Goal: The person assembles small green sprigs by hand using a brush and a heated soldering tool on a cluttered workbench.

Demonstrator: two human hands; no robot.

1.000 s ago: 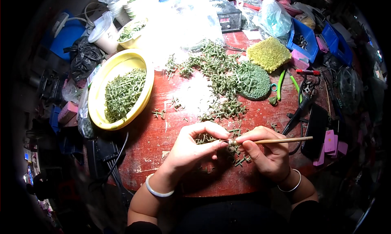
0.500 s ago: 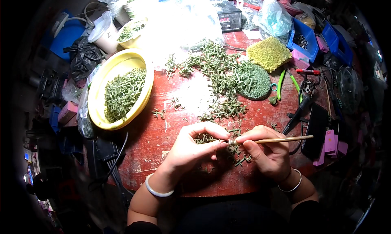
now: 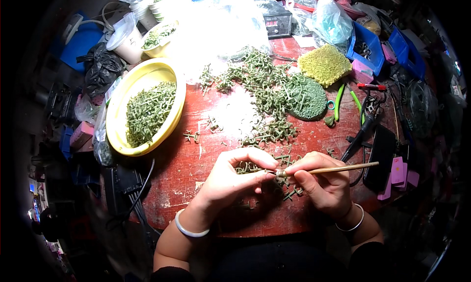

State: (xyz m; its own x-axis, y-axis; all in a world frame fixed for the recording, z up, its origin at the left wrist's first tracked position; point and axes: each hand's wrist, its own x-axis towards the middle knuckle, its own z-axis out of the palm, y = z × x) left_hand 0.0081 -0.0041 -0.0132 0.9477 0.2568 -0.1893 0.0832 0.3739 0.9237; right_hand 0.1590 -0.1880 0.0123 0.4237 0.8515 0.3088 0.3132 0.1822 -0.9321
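My right hand point(image 3: 324, 184) is closed around a slim tool point(image 3: 351, 167) with a wooden handle and a metal collar, held nearly level with its narrow tip toward the left. Meeting that tip are the thumb and fingers of my left hand point(image 3: 230, 176), pinched together; whatever small thing they hold is too hidden to make out. Loose small green branched pieces point(image 3: 289, 193) lie on the red tabletop under both hands. Just beyond is a larger heap of the same pieces point(image 3: 265, 86), partly over a round green textured pad point(image 3: 309, 98).
A yellow basin point(image 3: 112, 130) with more green pieces stands at the left. To the right are a yellow sponge-like block point(image 3: 324, 65), green-handled pliers point(image 3: 338, 103), a black-handled corded tool point(image 3: 360, 135) and blue bins point(image 3: 367, 49). A boxy device with a display point(image 3: 277, 24) sits at the back.
The wooden-handled tool has shifted very slightly to the right with my right hand. My left hand looks unmoved.
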